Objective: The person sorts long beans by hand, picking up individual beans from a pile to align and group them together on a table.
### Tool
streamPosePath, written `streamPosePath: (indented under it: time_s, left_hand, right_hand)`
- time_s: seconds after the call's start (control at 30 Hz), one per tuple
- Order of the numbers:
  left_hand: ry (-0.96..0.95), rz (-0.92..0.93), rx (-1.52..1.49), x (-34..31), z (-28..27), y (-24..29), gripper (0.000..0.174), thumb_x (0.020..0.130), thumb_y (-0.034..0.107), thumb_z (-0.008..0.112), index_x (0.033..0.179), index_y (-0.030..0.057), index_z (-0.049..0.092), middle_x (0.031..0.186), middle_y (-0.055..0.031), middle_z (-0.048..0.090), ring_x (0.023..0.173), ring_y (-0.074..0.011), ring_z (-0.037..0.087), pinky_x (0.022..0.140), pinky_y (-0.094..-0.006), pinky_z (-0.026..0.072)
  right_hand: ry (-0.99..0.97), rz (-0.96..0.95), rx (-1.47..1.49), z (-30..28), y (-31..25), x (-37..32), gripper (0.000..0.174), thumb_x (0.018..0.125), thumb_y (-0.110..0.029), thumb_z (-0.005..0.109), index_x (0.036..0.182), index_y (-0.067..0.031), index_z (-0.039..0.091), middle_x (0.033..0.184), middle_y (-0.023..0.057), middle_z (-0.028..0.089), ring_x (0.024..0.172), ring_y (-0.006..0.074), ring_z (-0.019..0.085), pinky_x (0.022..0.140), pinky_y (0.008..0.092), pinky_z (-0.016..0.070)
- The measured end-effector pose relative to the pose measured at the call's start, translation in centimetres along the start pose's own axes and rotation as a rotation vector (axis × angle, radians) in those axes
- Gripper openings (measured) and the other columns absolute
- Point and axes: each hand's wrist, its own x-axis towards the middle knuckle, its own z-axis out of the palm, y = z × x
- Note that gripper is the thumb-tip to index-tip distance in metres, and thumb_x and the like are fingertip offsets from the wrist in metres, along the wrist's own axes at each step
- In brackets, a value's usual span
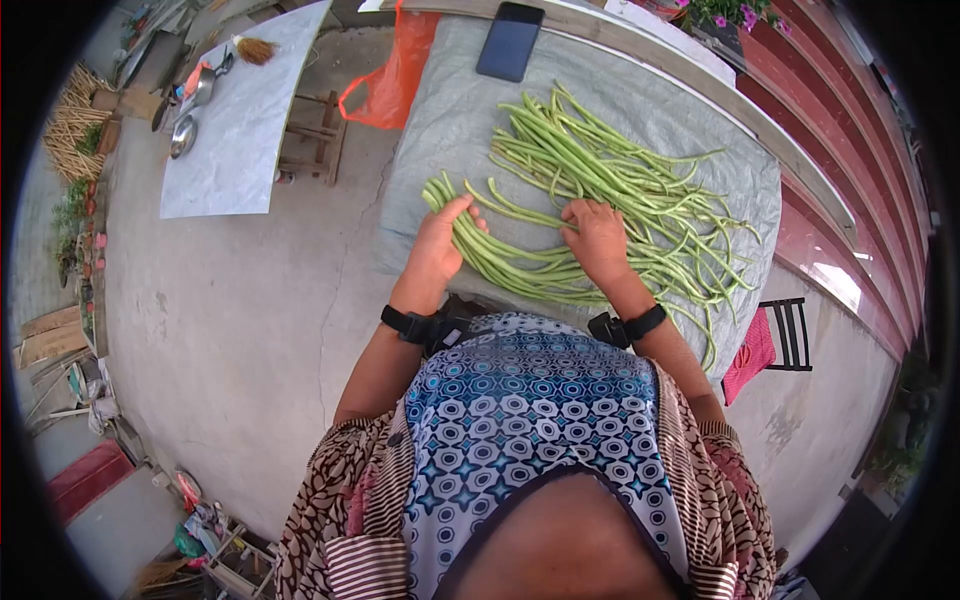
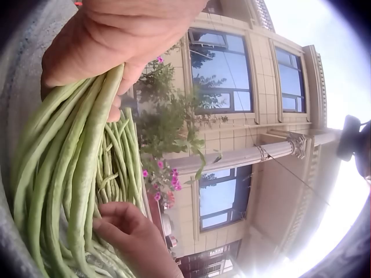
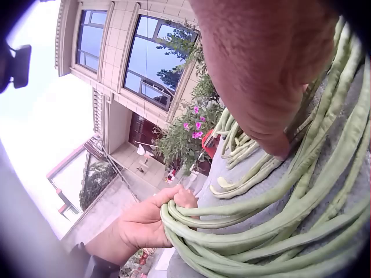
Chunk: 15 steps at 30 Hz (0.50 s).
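My left hand (image 1: 437, 242) grips a bundle of long green beans (image 1: 505, 268) near one end, with the bean tips poking out above the thumb. The rest of the bundle curves away to the right across the table. My right hand (image 1: 600, 245) is over the beans, fingers curled, thumb and fingertips pinching a couple of thin beans (image 3: 246, 182) whose ends point toward the left hand. Behind both hands spreads a loose pile of long beans (image 1: 600, 170). In the left wrist view the held beans (image 2: 87, 150) hang down from the palm.
A grey plastic sheet (image 1: 440, 110) covers the table. On it lies a phone (image 1: 510, 42) at the back; an orange plastic bag (image 1: 395, 75) hangs at the left edge. Farther left stands another table (image 1: 235, 130) with metal bowls and a brush. A folding stool (image 1: 785, 335) is at the right.
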Motion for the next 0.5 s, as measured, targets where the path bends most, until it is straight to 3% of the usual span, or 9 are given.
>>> streamPosePath:
  time_s: [0.2,0.37,0.5]
  left_hand:
    - [-0.003,-0.018,0.025,0.3,-0.2,-0.3,0.019,0.09,0.018,0.065,0.103,0.0054,0.058,0.096,-0.0089,0.066,0.074,-0.0184,0.06,0.071,-0.035,0.052]
    - [-0.1,-0.04,0.08,0.6,0.5,-0.1,0.032,0.093,0.023,0.064,0.116,0.0036,0.054,0.116,-0.0135,0.063,0.081,-0.0177,0.06,0.073,-0.0325,0.0523]
    - [-0.214,-0.01,0.08,0.9,0.8,-0.1,0.028,0.093,0.024,0.063,0.113,0.0046,0.056,0.115,-0.0139,0.064,0.084,-0.0181,0.061,0.076,-0.0334,0.0525]
  right_hand:
    - [0.091,0.071,0.336,-0.9,-0.5,-0.3,0.018,0.077,-0.013,0.072,0.094,-0.0099,0.067,0.089,0.0068,0.063,0.089,0.026,0.06,0.076,0.0367,0.0503]
    - [0.026,0.019,0.525,-0.7,-2.0,-0.4,0.019,0.079,-0.011,0.071,0.098,-0.0087,0.067,0.089,0.0076,0.062,0.087,0.0241,0.061,0.076,0.0335,0.0506]
    - [-0.054,-0.017,0.525,0.0,-2.5,-0.7,0.018,0.081,-0.013,0.07,0.098,-0.0084,0.067,0.089,0.0087,0.063,0.085,0.0252,0.062,0.075,0.0346,0.0508]
